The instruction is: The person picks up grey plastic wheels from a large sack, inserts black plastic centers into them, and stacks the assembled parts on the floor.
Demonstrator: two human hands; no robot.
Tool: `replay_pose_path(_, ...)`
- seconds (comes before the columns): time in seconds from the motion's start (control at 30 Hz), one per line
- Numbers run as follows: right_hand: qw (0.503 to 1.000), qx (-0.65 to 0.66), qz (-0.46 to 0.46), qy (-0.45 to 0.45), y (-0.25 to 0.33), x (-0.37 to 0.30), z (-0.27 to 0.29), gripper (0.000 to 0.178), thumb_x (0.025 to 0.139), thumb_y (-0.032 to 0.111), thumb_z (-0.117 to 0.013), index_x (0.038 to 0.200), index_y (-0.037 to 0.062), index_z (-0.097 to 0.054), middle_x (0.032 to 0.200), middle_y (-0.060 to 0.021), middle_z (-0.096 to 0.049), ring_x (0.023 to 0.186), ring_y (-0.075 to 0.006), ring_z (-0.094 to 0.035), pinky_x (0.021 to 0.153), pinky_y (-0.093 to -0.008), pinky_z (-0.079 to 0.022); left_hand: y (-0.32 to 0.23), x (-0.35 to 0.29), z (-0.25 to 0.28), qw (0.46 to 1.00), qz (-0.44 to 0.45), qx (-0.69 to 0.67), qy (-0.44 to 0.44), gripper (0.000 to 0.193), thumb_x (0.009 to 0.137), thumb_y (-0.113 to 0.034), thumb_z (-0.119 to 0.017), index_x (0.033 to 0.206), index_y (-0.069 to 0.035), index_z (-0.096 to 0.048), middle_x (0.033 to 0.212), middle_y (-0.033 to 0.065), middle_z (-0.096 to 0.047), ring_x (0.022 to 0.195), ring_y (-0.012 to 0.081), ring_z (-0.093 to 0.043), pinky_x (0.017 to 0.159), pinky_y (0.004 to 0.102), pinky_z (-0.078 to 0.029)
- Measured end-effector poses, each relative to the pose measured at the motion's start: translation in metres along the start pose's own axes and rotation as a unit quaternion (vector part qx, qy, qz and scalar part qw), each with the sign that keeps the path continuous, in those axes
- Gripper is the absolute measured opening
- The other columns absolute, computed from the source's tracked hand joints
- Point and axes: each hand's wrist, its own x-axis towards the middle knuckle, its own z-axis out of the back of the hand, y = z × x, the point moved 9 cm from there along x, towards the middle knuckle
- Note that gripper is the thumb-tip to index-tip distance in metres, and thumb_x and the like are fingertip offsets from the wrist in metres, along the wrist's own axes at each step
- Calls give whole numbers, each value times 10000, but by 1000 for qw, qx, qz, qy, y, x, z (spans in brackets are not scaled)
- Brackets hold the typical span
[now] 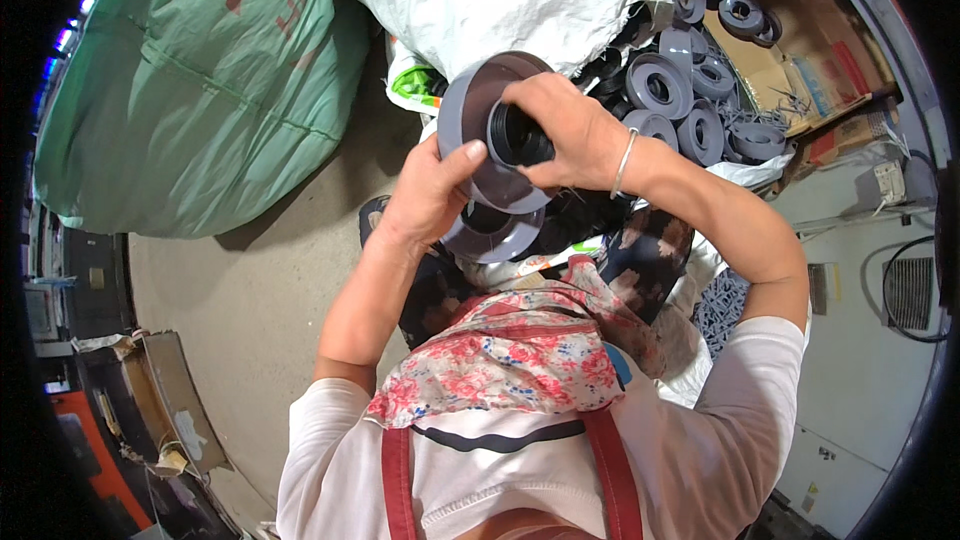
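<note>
A grey plastic flanged ring (462,115) is held up in front of me, tilted. My left hand (428,188) grips its left rim, thumb on the inner face. A black ribbed rubber ring (520,136) sits at the grey ring's middle opening; how deep it is seated I cannot tell. My right hand (578,130) is closed on this black ring, fingers at its upper edge and thumb below. Just beneath, over my lap, lies another grey flanged ring (492,243), partly covered by the held one. Dark pieces beside it are hard to make out.
Several grey rings (657,85) are heaped at the right by a cardboard box (790,30). A white sack (490,0) stands ahead, a large green sack (200,90) at the left. Small grey pieces (722,305) lie by my right elbow. A white cabinet (850,390) stands at right.
</note>
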Motion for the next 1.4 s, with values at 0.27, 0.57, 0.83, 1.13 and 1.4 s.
replay_pose_path(0.27,966,114,-232,32,-23,-26,-11,655,713,307,-700,1172,-77,-433,922,-224,-603,823,-348,-613,754,-357,-511,-3,-14,-1,990,-119,53,-54,507,775,-164,-674,1179,6,-419,1076,71,-533,960,140,-518,841,292,-430)
replay_pose_path(0.57,858,339,-385,26,-107,-59,-59,641,808,535,-520,946,-89,-556,774,-229,-615,695,-319,-629,622,-356,-522,-12,-66,-33,733,-321,600,15,788,677,-155,-731,1302,65,-305,1249,224,-446,1156,322,-456,960,396,-353)
replay_pose_path(0.83,774,-183,-604,45,-322,-158,-22,685,726,384,-660,1214,-38,-430,1119,-208,-559,1051,-340,-534,914,-396,-401,9,-59,-16,708,-196,669,114,526,665,-226,-737,1099,12,-559,1174,164,-529,1127,313,-472,920,411,-372)
replay_pose_path(1.13,884,-42,-451,-118,-296,-112,-12,514,607,196,-678,1056,-15,-544,1057,-232,-574,995,-353,-551,864,-349,-438,-29,7,37,950,-97,271,-118,393,778,-62,-626,1140,54,-525,1088,146,-585,1018,231,-549,904,331,-411)
replay_pose_path(1.4,891,361,-262,-85,-143,-7,-32,174,780,134,-640,893,5,-615,842,-42,-625,814,-117,-579,751,-278,-466,9,79,53,984,49,-33,-166,393,826,-239,-567,1110,24,-498,977,118,-611,934,224,-578,891,379,-429)
